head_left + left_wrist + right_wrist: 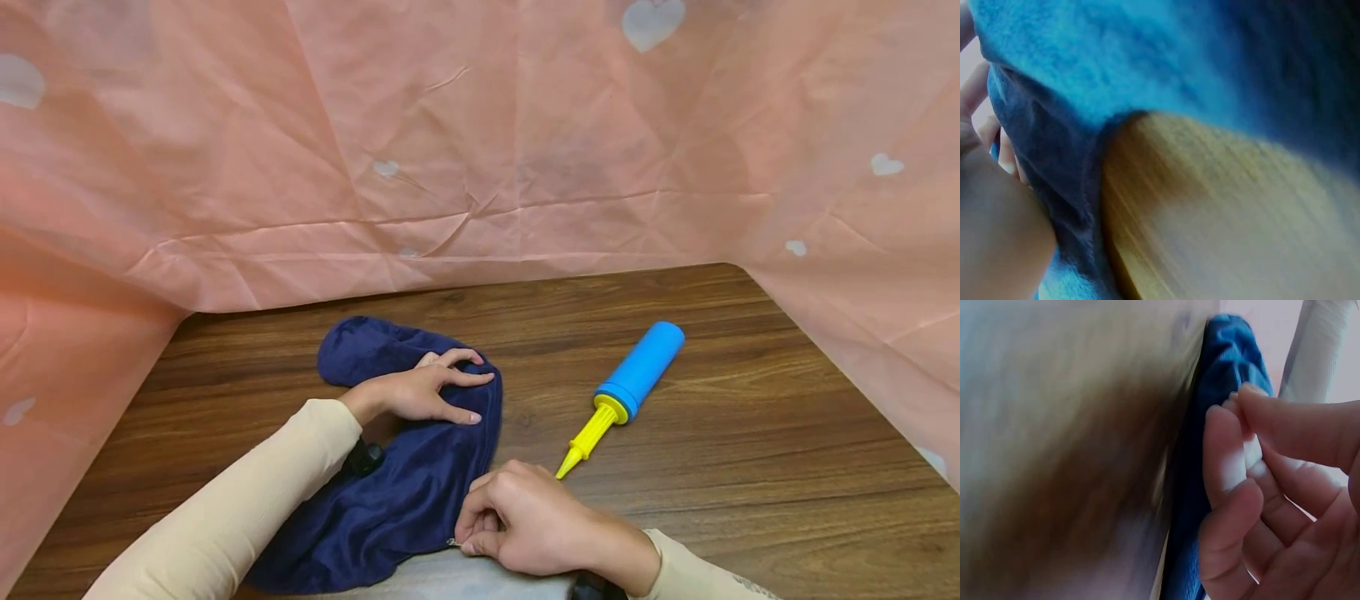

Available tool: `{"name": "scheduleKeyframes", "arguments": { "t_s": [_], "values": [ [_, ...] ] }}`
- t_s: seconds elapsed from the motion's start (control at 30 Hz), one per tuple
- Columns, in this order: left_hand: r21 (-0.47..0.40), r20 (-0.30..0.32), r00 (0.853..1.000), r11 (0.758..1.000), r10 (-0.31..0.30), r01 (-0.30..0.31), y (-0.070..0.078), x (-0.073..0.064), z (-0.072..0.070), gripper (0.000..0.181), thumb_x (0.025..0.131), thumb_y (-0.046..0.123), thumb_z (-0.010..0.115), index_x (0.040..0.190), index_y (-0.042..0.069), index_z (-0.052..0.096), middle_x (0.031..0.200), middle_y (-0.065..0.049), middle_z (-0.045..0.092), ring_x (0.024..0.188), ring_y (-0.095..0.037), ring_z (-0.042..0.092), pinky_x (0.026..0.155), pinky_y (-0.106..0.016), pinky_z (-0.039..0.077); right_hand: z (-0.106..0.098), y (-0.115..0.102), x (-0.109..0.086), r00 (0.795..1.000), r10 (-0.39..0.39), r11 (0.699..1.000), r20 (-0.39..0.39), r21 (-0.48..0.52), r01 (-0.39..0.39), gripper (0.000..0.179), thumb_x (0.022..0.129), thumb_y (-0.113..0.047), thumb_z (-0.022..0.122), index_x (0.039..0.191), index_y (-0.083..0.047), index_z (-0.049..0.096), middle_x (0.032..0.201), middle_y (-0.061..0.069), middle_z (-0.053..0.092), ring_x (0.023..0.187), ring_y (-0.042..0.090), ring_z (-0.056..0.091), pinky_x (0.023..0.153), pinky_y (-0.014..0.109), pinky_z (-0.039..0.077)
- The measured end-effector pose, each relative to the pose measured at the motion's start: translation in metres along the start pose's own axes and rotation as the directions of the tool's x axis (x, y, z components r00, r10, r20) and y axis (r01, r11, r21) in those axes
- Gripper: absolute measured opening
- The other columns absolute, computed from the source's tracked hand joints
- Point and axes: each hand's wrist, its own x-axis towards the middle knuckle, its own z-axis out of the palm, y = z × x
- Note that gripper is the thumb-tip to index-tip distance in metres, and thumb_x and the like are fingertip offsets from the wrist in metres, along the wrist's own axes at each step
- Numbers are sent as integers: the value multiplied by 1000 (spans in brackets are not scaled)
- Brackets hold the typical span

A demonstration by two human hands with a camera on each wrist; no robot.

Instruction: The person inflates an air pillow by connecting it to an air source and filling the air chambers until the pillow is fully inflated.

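Observation:
A navy-blue plush neck pillow [397, 492], U-shaped and wrinkled, lies on the table in the head view. My left hand [427, 392] rests on its curved outer part with the fingers spread. At the pillow's near right end, my right hand [525, 521] pinches a small metal zipper pull [452, 542] between thumb and fingers. The left wrist view has the pillow's fabric [1085, 75] close up, beside part of my left hand [1004, 231]. In the right wrist view, my curled right hand [1310, 550] is at the pillow's edge [1229, 356]; the zipper pull is hidden there.
Right of the pillow, a blue hand pump [637, 375] with a yellow nozzle lies on the wooden table [750, 417], its tip close to my right hand. Pink cloth [450, 125] with white hearts hangs around the table's back and sides.

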Motion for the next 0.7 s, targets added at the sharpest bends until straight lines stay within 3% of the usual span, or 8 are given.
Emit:
{"name": "scheduleKeyframes", "arguments": {
  "t_s": [0.2, 0.5, 0.7],
  "values": [
    [12, 0, 1000, 1000, -6, 6, 3, 0, -2, 71, 103, 43, 73, 165, 30, 42, 178, 3, 19, 148, -33, 27, 127, -60, 27, 6, -7, -2, 999, -33, 999, -19, -10, 33, 5, 95, -23, 83, 93, -26, 82, 86, -23, 70, 72, -17, 54, 66, 10, 47],
    [35, -22, 1000, 999, 0, 1, 6, 2, -1, 70, 103, 42, 73, 164, 29, 44, 177, 2, 21, 145, -33, 30, 126, -59, 28, 23, -14, -1, 979, -194, 981, -67, 14, 195, 5, 100, -18, 78, 100, -18, 83, 93, -11, 77, 73, -22, 52, 67, 3, 45],
    [14, -37, 999, 1000, -11, 11, 7, -2, 5, 67, 104, 39, 73, 164, 27, 46, 177, 2, 23, 148, -33, 29, 127, -59, 27, 20, -8, -4, 983, -174, 983, -55, 46, 177, 5, 99, -18, 79, 98, -17, 83, 94, -11, 77, 72, -22, 53, 66, 4, 48]
  ]
}}
